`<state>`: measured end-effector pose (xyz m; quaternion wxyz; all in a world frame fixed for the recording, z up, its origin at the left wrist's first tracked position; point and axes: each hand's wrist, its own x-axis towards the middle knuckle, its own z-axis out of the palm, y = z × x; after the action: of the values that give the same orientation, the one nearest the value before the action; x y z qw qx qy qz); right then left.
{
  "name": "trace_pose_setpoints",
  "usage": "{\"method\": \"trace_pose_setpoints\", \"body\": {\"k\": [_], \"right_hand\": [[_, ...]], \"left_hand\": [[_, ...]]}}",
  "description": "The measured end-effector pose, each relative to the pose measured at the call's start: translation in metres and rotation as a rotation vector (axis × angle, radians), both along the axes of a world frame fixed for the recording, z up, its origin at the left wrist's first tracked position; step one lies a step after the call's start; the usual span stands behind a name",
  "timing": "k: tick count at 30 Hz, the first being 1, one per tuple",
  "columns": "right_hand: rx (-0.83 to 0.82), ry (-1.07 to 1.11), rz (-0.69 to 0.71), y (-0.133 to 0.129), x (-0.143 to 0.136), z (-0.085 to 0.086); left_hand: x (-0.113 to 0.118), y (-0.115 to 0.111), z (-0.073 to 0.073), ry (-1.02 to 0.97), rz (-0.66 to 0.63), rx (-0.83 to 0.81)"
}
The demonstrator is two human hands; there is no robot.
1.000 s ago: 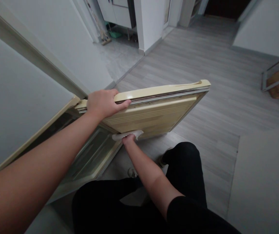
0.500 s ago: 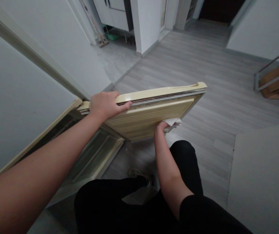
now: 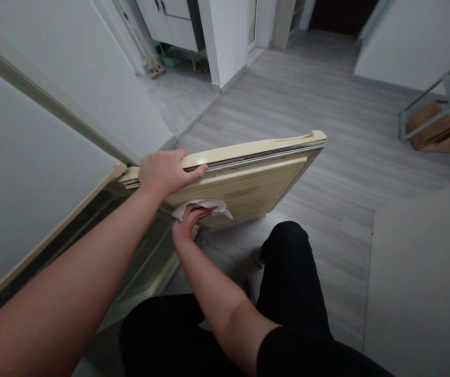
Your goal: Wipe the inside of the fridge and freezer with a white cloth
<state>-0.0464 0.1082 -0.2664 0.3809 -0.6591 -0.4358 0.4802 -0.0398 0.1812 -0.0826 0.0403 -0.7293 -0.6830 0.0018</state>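
Note:
A cream door [image 3: 248, 183] with a grey seal stands swung out from a fridge-like cabinet [image 3: 146, 251], whose inside shows at the lower left. My left hand [image 3: 165, 170] grips the door's top edge near the hinge, thumb over the inner side. Below it, my right hand [image 3: 189, 220] presses a white cloth [image 3: 212, 206] against the door's ribbed inner panel, close to the hinge side. The cloth spreads beyond the fingers, which are partly hidden by it.
My knees in black trousers [image 3: 291, 262] are below the door. A metal frame with a cardboard box [image 3: 432, 125] is at the right. A pale panel [image 3: 425, 272] rises at lower right. A mop [image 3: 152, 68] and white cabinet [image 3: 173, 23] stand at the back left.
My right hand has moved left with the cloth, from the door's far side to near the hinge. My left hand keeps its hold on the top edge. The view has shifted slightly.

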Motion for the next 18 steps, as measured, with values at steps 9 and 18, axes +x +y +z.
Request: {"method": "trace_pose_setpoints", "body": {"k": [9, 18], "right_hand": [[0.202, -0.402, -0.591, 0.081, 0.233, 0.009], [0.310, -0.575, -0.069, 0.032, 0.119, 0.016]], "left_hand": [[-0.004, 0.004, -0.008, -0.058, 0.000, 0.013], [-0.001, 0.000, -0.001, -0.014, -0.001, 0.011]]}}
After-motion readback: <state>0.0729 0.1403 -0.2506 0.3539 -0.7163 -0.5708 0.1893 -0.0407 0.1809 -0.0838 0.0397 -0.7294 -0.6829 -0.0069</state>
